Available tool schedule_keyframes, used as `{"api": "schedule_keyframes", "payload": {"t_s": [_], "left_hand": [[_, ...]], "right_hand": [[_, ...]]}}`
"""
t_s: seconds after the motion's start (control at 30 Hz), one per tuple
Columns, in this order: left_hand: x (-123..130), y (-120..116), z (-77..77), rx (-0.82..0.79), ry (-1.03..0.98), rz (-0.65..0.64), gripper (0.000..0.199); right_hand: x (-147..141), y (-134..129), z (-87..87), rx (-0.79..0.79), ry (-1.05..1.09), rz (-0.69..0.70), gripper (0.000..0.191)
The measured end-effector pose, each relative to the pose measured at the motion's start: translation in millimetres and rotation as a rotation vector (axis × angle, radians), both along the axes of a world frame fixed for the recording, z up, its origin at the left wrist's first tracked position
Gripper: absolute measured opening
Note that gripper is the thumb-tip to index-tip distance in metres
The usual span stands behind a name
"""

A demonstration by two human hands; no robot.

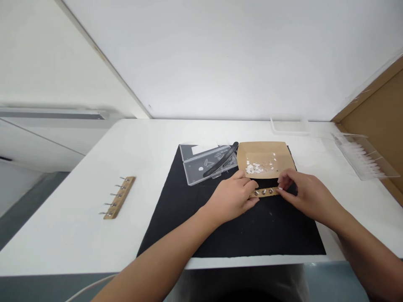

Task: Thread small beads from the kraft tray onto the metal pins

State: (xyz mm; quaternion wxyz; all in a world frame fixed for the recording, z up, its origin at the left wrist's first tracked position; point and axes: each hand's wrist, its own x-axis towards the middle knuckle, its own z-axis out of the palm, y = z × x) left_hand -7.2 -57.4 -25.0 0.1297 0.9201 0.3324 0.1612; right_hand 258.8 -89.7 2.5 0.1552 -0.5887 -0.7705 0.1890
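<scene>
- On the black cloth (258, 230), the left hand (234, 195), nearly closed, held the left end of a clip strip (263, 192); the right hand (299, 188), half-curled, was at its right end, its grip unclear.
- Left, a second clip strip (121, 199) lay on the white table (63, 243).
- Farther, a black nail file (221, 160) crossed a plastic case (192, 172), left of a paper tray (264, 151) of white flakes (254, 168).

Brown cardboard (378, 113) stands at far right, a white cable (90, 287) at lower left
</scene>
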Motion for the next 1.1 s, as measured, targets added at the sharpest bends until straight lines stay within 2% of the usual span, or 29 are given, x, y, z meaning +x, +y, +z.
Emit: {"api": "schedule_keyframes", "payload": {"t_s": [0.33,0.5,0.6,0.77,0.87,0.97,1.1], "left_hand": [[0.1,0.4,2.4,0.007,-0.002,0.009,0.015],[-1.7,0.9,1.0,0.05,-0.098,-0.023,0.037],[0.6,-1.0,3.2,0.047,-0.274,-0.039,0.047],[6.5,-3.0,5.3,-0.041,-0.596,-0.061,0.022],[8.8,-2.1,4.4,-0.084,-0.644,-0.142,0.01],[10.7,-1.8,4.2,-0.094,-0.706,-0.212,0.008],[12.3,-2.9,5.0,-0.122,-0.717,-0.214,0.009]], "right_hand": [[-11.6,-3.2,2.1,0.254,0.19,-0.063,0.015],[-15.9,-7.2,-0.6,0.242,0.231,-0.026,0.012],[-19.1,-10.4,-1.6,0.239,0.307,0.036,0.012],[-22.2,-13.4,-3.3,0.338,0.435,0.157,0.007],[-22.2,-13.4,-3.0,0.354,0.478,0.202,0.012],[-22.3,-14.0,-1.5,0.374,0.515,0.232,0.016],[-22.7,-15.2,0.2,0.36,0.515,0.236,0.016]]}}
